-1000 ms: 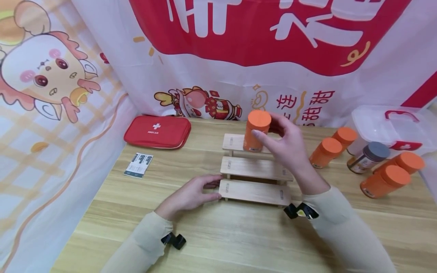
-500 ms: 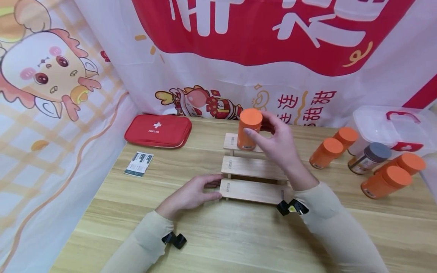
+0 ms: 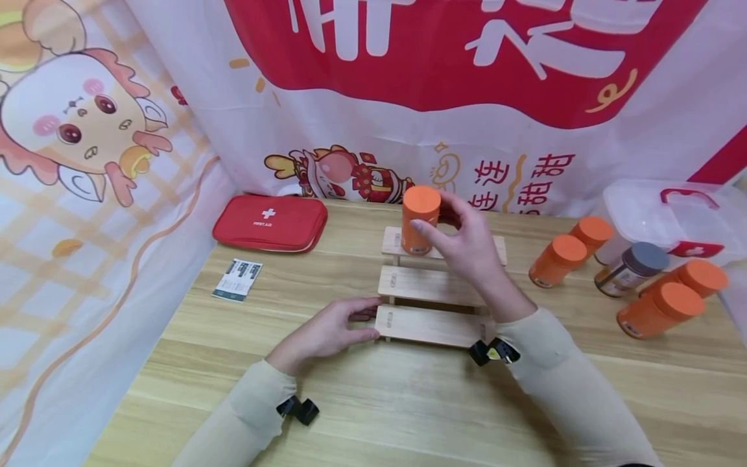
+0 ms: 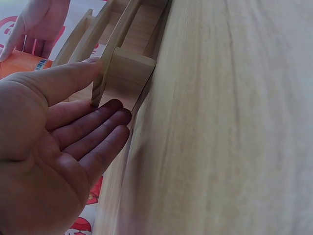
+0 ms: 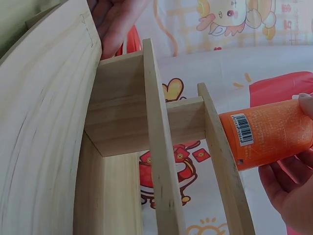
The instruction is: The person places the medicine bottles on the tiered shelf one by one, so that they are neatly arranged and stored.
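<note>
A small three-step wooden display rack (image 3: 434, 285) stands on the table. My right hand (image 3: 467, 243) grips an orange jar with an orange lid (image 3: 419, 220), fingers behind it and thumb in front. The jar is upright at the left part of the top step; in the right wrist view the jar's base (image 5: 239, 139) is right at that step's board. My left hand (image 3: 335, 329) holds the left end of the bottom step, thumb at its front corner and index finger at its back corner. In the left wrist view the other left fingers (image 4: 105, 147) extend loosely past the board.
Right of the rack stand several more orange jars (image 3: 557, 261) and one grey-lidded jar (image 3: 633, 269). Behind them is a clear plastic box with a red handle (image 3: 659, 207). At left lie a red first-aid pouch (image 3: 270, 224) and a printed card (image 3: 237, 280). A printed cloth hangs behind.
My right hand has moved the orange jar left along the top step, from near its middle toward its left end. The left hand has stayed at the bottom step's end.
</note>
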